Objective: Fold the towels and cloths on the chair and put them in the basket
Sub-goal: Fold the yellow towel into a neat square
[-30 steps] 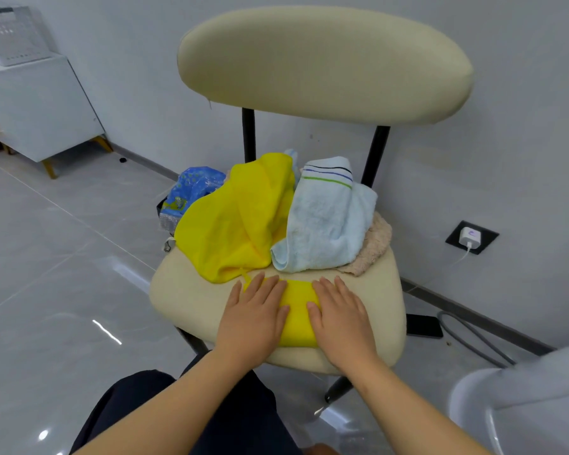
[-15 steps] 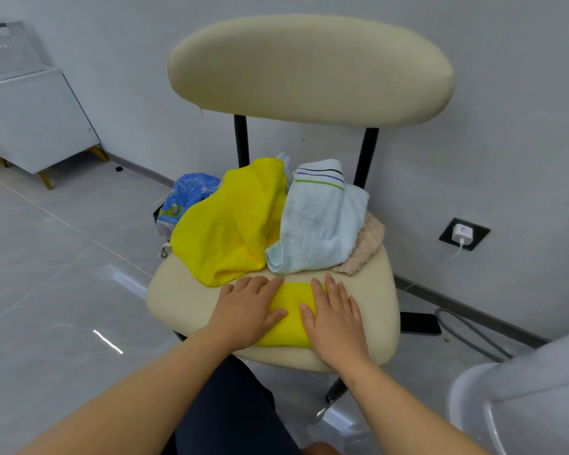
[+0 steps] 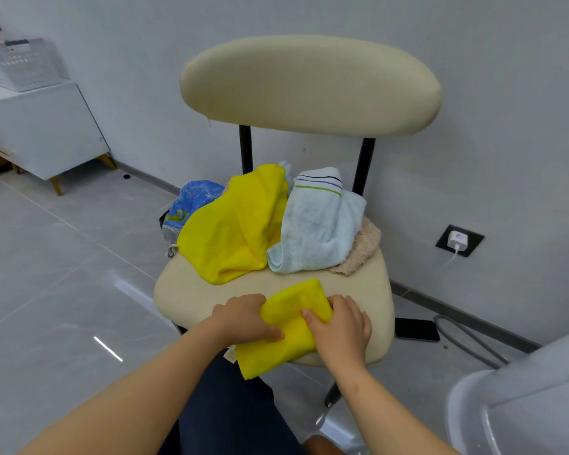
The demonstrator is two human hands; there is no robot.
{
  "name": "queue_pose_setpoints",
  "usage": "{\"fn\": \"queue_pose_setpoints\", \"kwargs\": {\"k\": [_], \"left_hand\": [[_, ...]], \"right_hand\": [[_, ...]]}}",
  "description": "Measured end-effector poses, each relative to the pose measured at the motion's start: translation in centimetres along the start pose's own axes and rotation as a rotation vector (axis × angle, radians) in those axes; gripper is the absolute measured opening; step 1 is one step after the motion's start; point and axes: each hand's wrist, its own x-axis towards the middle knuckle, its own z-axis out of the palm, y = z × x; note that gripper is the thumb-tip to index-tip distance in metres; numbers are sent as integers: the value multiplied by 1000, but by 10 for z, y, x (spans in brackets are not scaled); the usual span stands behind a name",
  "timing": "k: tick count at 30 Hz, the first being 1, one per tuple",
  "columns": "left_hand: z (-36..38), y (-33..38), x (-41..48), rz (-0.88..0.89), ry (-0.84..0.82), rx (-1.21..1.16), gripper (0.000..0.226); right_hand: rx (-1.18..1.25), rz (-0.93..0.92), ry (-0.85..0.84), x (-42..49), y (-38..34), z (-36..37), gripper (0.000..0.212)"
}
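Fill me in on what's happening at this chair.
A person is folding laundry. Both hands grip a small folded yellow cloth at the front edge of the chair seat, the left hand on its left side and the right hand on its right. The cloth's lower end hangs over the seat's edge. Behind it a crumpled yellow cloth, a light blue striped towel and a beige towel lie in a heap, not yet folded.
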Motion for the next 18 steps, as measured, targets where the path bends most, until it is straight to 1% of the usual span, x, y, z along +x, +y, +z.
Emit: {"fn": "queue_pose_setpoints", "kwargs": {"k": [2,3,5,7,9,10,11,12,14,16,18], "left_hand": [[1,-1,-3,40,22,-193,53],[1,-3,-6,69,44,-302,49],[2,-5,-11,115,88,-530,48],[4,-5,-17,141,106,-731,50],[8,-2,-20,141,126,-917,50],[12,0,-20,121,148,-1018,50],[16,3,-21,91,179,-1110,50],[21,7,-22,63,212,-1181,53],[34,14,-26,53,255,-1251,59],[46,17,-30,120,285,-1224,62],[50,15,-31,178,290,-1169,57]], "right_hand": [[110,-16,25,0,-1,-6,30],[222,0,3,1,-1,-9,28],[549,80,-42,2,-3,-16,30],[871,225,-33,4,-1,-18,35],[1234,436,-43,8,-1,-17,37],[1379,519,-96,10,-1,-16,36],[1442,562,-180,10,-2,-16,31],[1414,573,-281,8,-4,-16,23],[1203,536,-435,1,-7,-12,13],[1040,482,-443,-2,-7,-6,15],[972,437,-380,-3,-5,-6,16]]}}
